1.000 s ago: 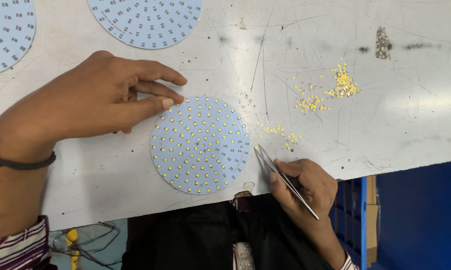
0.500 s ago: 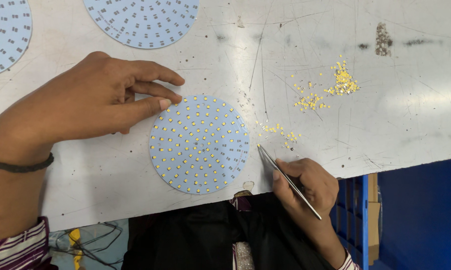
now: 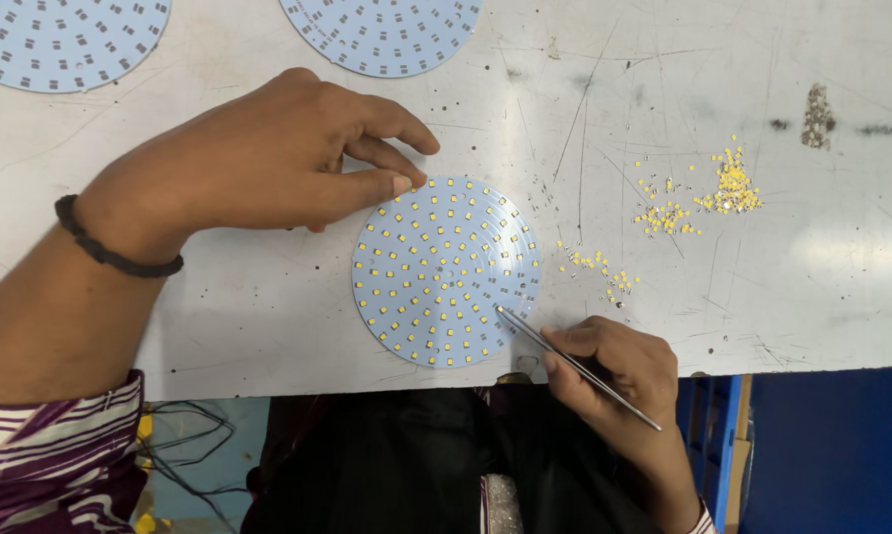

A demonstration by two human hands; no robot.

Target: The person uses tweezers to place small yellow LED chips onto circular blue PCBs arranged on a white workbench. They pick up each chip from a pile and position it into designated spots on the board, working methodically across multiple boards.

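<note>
**Tweezers at the rim of a round LED board**

Right hand (image 3: 619, 371) pinches a pair of slim metal tweezers (image 3: 574, 364) between thumb and fingers, closed snugly round the shaft; the tips rest on the lower right part of a round pale-blue LED board (image 3: 446, 272) studded with rings of small yellow chips. Left hand (image 3: 268, 158) lies flat-knuckled above and left of the board, fingers loosely curled and narrowly spread, the thumb tip touching the board's upper left rim and holding nothing. A dark band (image 3: 115, 247) circles that wrist, and a striped sleeve (image 3: 55, 455) shows lower down.

The board sits near the front edge of a scratched white worktable (image 3: 762, 287). Loose yellow LED chips (image 3: 727, 188) are scattered to its right, towards the table's right side. Two more round boards, unpopulated (image 3: 65, 40) (image 3: 386, 35), lie cut off along the far edge. Below the front edge are dark cloth and tangled wires (image 3: 184, 435).
</note>
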